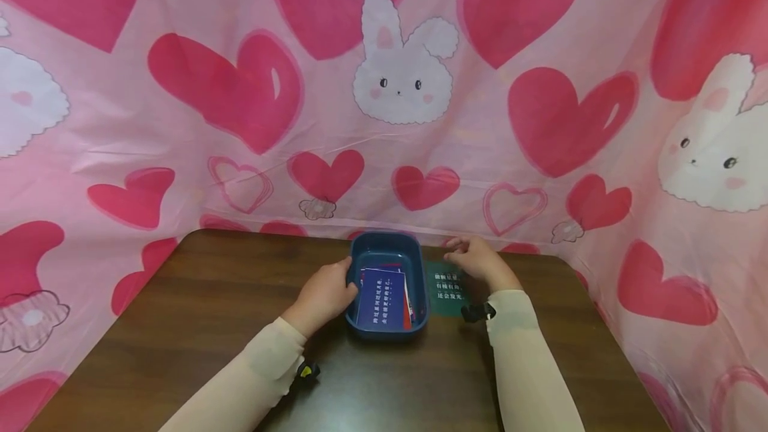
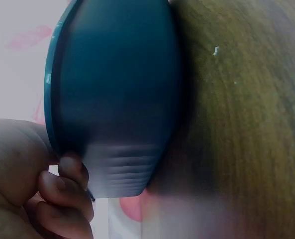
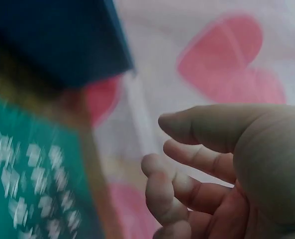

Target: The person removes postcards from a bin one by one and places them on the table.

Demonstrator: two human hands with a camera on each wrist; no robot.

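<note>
A dark blue plastic bin (image 1: 389, 240) stands on the table, with a stack of printed cards (image 1: 380, 302) inside; the top card is blue with white writing. My left hand (image 1: 321, 293) grips the bin's left rim, and the left wrist view shows fingers (image 2: 65, 191) curled beneath that rim. Flat on the table to the bin's right lies a green card (image 1: 445, 291) with white writing. Over this card's far right part hovers my right hand (image 1: 478, 264), thumb and fingertips apart. Nothing lies between them in the right wrist view.
The brown wooden table (image 1: 240, 299) ends at the back against a pink cloth (image 1: 360, 125) printed with hearts and rabbits. That cloth also hangs along both sides. The bin stands close to the table's back edge.
</note>
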